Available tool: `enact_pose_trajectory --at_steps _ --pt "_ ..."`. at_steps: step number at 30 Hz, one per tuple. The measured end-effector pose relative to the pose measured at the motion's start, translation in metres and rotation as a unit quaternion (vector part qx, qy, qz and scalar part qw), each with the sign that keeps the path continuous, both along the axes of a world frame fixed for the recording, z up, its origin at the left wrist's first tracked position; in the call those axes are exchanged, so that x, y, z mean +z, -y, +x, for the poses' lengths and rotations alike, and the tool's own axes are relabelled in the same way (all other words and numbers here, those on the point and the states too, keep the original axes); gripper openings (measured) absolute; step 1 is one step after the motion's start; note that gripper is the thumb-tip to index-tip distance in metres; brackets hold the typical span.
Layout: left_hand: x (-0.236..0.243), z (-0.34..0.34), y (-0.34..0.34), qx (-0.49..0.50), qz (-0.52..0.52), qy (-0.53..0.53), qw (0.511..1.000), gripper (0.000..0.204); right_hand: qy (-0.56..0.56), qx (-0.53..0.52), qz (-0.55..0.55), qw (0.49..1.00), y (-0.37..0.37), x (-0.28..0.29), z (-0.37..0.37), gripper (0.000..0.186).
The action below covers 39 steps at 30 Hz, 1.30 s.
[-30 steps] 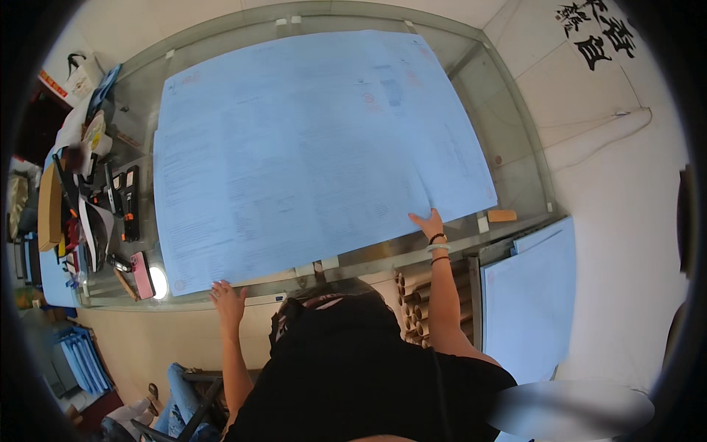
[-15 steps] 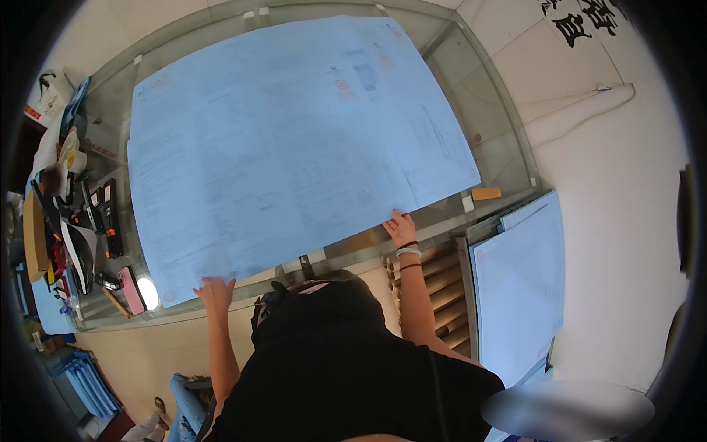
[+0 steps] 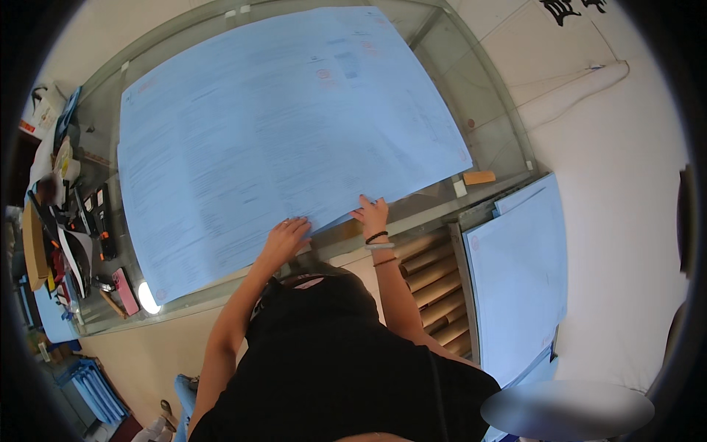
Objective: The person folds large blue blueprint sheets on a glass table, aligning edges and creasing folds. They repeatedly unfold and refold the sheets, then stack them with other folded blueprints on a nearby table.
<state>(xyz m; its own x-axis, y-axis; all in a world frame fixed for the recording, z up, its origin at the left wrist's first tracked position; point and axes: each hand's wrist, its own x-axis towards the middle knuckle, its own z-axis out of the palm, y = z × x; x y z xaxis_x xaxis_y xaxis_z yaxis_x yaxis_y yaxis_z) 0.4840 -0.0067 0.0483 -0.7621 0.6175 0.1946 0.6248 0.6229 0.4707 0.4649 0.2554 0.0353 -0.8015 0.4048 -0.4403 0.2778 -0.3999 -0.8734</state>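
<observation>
A large blue printed sheet point(image 3: 280, 140), with fine lines and red stamp marks, lies across a glass-topped table point(image 3: 501, 118). My right hand point(image 3: 374, 215) pinches the sheet's near edge, right of the middle, with the edge slightly raised beside it. To its left, my left hand point(image 3: 289, 239) rests with fingers stretched out on the sheet near the same edge. Dark and light bands circle my right wrist. Whether more sheets lie underneath, I cannot tell.
Tools, a pink phone point(image 3: 126, 292) and a tan box point(image 3: 34, 247) crowd the table's left end. A small wooden block point(image 3: 479, 177) sits by the sheet's right corner. Blue sheets point(image 3: 515, 272) stand at the right, beside a rack of cardboard tubes point(image 3: 434, 287).
My left hand has moved right and forward, from the sheet's near left part to beside my right hand. My right hand has shifted left along the edge, which is now slightly raised.
</observation>
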Motion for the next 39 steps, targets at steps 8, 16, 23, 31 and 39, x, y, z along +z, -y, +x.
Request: enact_pose_trajectory --at_steps 8,16,23,31,39 --pt "-0.002 -0.014 -0.007 -0.021 0.028 -0.016 0.999 0.023 0.013 -0.010 -0.012 1.000 0.003 0.013 -0.001 0.023" --pt "-0.020 -0.014 -0.007 -0.080 -0.080 -0.103 0.988 0.016 -0.018 -0.022 0.041 0.999 -0.038 0.011 -0.002 0.024" --pt "-0.012 0.000 0.004 -0.189 -0.131 -0.193 0.954 0.019 0.012 -0.061 0.066 0.996 -0.029 -0.004 0.040 0.049" --pt "-0.002 -0.014 -0.047 -0.137 -0.011 -0.045 0.990 0.046 0.179 0.060 0.674 0.714 -0.018 -0.024 0.059 0.086" --pt "-0.006 -0.008 -0.059 -0.084 0.037 0.095 0.991 0.070 -0.061 0.183 0.492 0.849 -0.013 -0.028 0.049 0.072"
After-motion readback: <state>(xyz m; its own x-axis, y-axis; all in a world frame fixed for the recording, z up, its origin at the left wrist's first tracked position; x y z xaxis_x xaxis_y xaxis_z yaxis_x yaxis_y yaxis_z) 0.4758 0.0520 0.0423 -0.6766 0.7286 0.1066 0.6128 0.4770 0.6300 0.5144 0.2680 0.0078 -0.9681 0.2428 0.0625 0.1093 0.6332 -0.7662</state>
